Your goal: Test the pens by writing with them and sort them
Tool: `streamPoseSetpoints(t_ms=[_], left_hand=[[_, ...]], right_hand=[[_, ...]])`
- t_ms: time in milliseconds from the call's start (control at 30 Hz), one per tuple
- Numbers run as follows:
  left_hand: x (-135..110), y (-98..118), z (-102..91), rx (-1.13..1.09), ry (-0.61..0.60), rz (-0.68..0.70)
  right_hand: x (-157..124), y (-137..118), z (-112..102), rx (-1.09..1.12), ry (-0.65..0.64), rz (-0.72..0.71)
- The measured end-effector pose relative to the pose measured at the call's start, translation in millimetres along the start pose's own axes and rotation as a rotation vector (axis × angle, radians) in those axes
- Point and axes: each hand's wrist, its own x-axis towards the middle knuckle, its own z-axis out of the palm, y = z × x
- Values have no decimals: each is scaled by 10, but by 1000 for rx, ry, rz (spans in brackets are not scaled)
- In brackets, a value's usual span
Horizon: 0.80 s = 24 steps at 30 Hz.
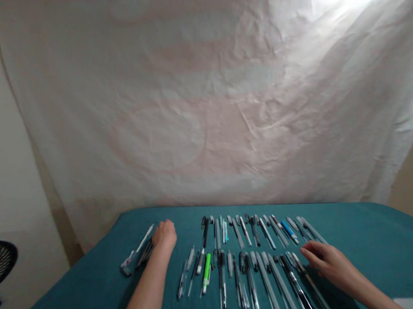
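The pale sheet (189, 104) is the largest item; it hangs behind the work area, with creases toward its right side and a bright patch of light at its upper right corner. The table (376, 244) stands in front of it and is covered in dark green. A pale wall (13, 161) borders the sheet at the left. A black fan (2, 260), partly cut off by the view edge, is below, beyond the table's left side.

The pens are on the table in two main rows. The near row of pens (269, 286) is in front of me; the far row of pens (246, 232) lies behind it. Most units are clear or dark and point roughly away from me.

My left hand (165, 235) is at the left part of the table, knuckles up, with my forearm crossing the cloth. Its fingertips are hidden from view; I cannot tell whether they are apart, together or clamped on a pen. My right hand (325, 259) is just beside the right end of the near row, fingers curled and thumb close to the index finger. I cannot tell whether these two touch.

Dark pens (144, 255) lie next to my left hand, partly covered by my forearm. A slim pale pen (145, 238) lies slanted to their left. A bright green pen (206, 272) is in the near row; a blue pen (289, 232) is in the far row.
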Motion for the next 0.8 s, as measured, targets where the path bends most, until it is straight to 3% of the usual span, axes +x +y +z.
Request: streamPoseSetpoints(t_ms=[200,433,567,700,800], left_hand=[[100,-146,237,98,152,-170],[95,-11,610,114,125,-306],[24,135,689,98,88,-295],[-37,280,644,64,19,-266],[-55,308,529,7,-56,-106]], right_hand=[[3,6,8,-7,7,-10],[26,72,33,-2,-29,-19],[45,106,43,-2,-53,-11],[38,98,46,14,-56,-11],[23,76,41,28,-49,-14]])
